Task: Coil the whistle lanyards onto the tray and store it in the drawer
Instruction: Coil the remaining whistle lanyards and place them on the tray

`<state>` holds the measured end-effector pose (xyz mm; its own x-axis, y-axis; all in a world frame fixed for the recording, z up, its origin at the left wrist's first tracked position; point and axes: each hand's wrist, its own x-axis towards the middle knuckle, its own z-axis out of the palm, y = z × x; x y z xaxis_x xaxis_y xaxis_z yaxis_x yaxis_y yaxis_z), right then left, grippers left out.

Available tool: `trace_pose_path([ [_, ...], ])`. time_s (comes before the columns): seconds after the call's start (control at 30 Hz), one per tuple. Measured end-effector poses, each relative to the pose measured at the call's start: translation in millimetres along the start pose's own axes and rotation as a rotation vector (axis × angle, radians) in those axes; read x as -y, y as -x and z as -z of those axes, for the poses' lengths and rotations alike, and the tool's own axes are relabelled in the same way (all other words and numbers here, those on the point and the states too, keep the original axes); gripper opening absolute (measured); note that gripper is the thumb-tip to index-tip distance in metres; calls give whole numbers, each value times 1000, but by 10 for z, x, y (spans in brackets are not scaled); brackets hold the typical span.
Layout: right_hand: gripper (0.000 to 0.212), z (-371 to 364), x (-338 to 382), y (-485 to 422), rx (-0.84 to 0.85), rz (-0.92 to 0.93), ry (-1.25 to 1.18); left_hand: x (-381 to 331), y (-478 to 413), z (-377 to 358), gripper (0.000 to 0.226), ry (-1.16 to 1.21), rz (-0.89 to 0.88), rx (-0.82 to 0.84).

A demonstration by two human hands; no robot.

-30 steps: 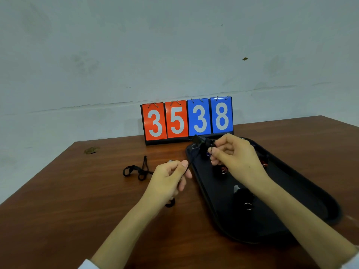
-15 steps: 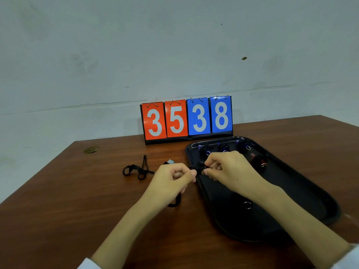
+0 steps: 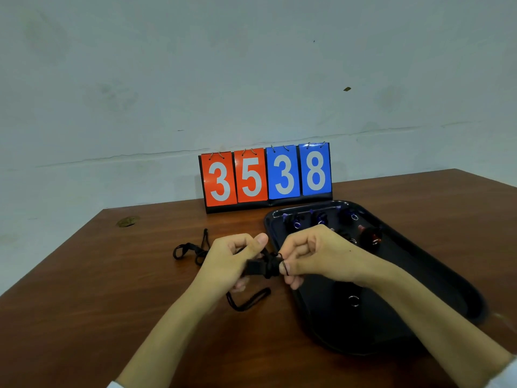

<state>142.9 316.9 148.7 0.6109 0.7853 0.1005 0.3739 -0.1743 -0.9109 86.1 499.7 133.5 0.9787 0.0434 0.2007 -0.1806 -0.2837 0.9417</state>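
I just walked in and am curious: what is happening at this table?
A person's left hand and right hand both pinch a black cord lanyard, bundling it beside the black plastic tray. Several coiled lanyards already lie at the tray's far end. Another loose black lanyard waits on the brown wooden table.

tabletop point(image 3: 112, 303): carries everything here
scoreboard point(image 3: 265, 175): at the tabletop's back edge
tray point(image 3: 425, 261): on the tabletop to my right, just before the scoreboard
coiled lanyards point(image 3: 320, 218): in the tray, along its far end
loose lanyard point(image 3: 193, 249): left of the tray, beyond my left grip point(image 3: 232, 261)
held lanyard point(image 3: 265, 266): between my left grip and right grip point(image 3: 316, 253), at the tray's left rim
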Motion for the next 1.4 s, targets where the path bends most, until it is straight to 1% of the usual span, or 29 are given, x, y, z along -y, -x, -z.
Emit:
trace_pose_path([
  [0.13, 7, -18, 32, 13, -31, 21, -118, 22, 6, -97, 35, 273, 104, 51],
  [0.2, 7, -27, 36, 4, -85, 30, -179, 46, 12, -144, 35, 357, 151, 75],
  [0.3, 6, -8, 35, -5, -207, 42, -259, 61, 19, -179, 34, 315, 129, 98],
  [0.4, 7, 10, 22, -19, -359, 50, -250, 62, 29, -198, 34, 263, 122, 82],
  [0.5, 6, 14, -15, -44, -488, 33, -202, 71, 44, -232, 35, 210, 126, 81],
  [0.57, 5, 21, -53, -63, -585, 5, -129, 73, 44, -241, 35, 190, 124, 78],
  [0.63, 6, 26, -92, -75, -668, -30, 18, 66, 38, -237, 34, 170, 115, 58],
  [0.7, 7, 10, -112, -76, -691, -61, 170, 61, 35, -224, 34, 151, 102, 24],
  [0.8, 8, -28, -131, -71, -651, -103, 399, 50, 28, -187, 34, 90, 61, -35],
  [0.87, 9, -47, -143, -65, -597, -99, 518, 44, 34, -182, 31, -9, -7, -26],
  [0.97, 12, -52, -156, -53, -468, -58, 631, 61, 60, -215, 24, -148, -79, 33],
  [1.03, 11, -43, -150, -41, -366, -37, 659, 89, 60, -213, 23, -223, -101, 31],
  [1.1, 11, -36, -139, -32, -264, -37, 599, 107, 47, -180, 24, -261, -118, 0],
  [1.27, 11, -60, -112, -8, -33, -97, 329, 125, 18, -104, 25, -272, -166, -64],
  [1.33, 7, -80, -98, -11, 17, -92, 221, 134, -8, -85, 30, -242, -146, -76],
  [1.37, 3, -85, -88, -12, 30, -83, 173, 135, -24, -74, 33, -205, -125, -78],
  [1.4, 3, -89, -78, -16, 35, -72, 133, 136, -36, -59, 36, -146, -95, -85],
])
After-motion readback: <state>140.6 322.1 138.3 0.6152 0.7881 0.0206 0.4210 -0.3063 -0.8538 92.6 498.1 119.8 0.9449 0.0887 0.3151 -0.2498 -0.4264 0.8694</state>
